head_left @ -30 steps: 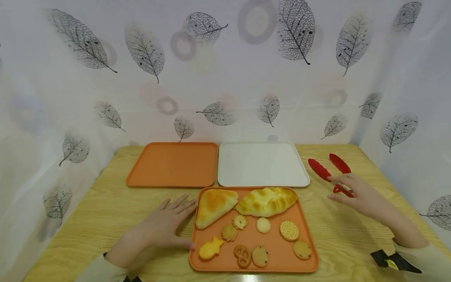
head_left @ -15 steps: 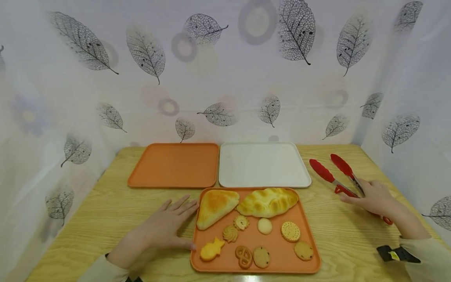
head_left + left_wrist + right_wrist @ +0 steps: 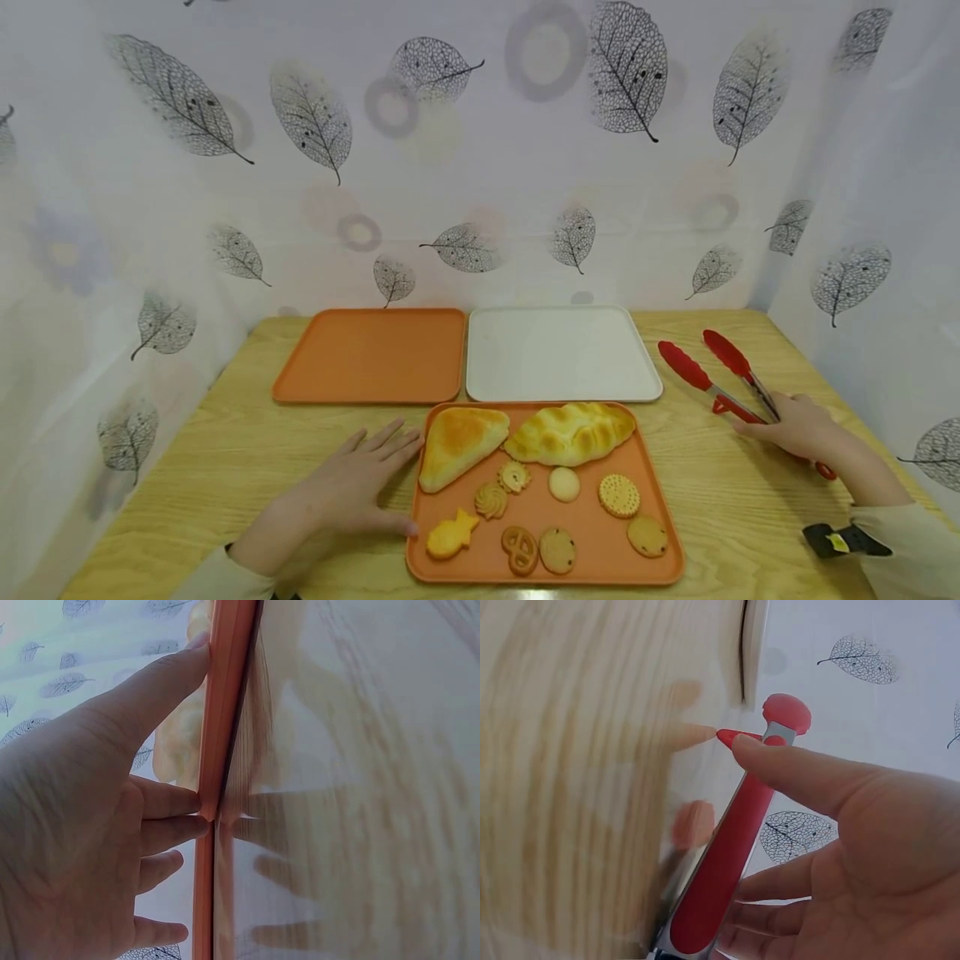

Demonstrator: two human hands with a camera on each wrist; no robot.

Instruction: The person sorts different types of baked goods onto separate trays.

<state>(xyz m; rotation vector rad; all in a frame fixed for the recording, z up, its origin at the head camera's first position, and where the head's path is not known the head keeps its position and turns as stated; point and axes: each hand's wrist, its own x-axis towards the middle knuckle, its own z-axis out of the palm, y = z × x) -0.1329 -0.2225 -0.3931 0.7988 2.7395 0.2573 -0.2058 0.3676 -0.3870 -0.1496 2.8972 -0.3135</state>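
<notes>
My left hand (image 3: 345, 492) lies with straight, spread fingers at the left rim of the front orange tray (image 3: 543, 581). In the left wrist view its thumb and fingertips touch the side of that tray (image 3: 225, 712). A triangular bread (image 3: 459, 442), a bumpy loaf (image 3: 573, 435), a pretzel (image 3: 520, 550), a fish-shaped cookie (image 3: 450, 536) and several round cookies sit on the tray. On the right, my right hand (image 3: 806, 429) holds red-and-metal tongs (image 3: 684, 367), whose arms are spread. The right wrist view has the thumb and fingers on opposite sides of the tongs (image 3: 724, 870).
Behind the front tray, a second orange tray (image 3: 371, 354) and a white tray (image 3: 558, 354) stand side by side with nothing on them. A pale leaf-printed cloth (image 3: 487, 167) hangs around the back and sides of the wooden table (image 3: 225, 467).
My right hand has moved back and right from above the tongs' middle, lowered onto their handle and closed around it. The left hand has stayed at the tray's rim.
</notes>
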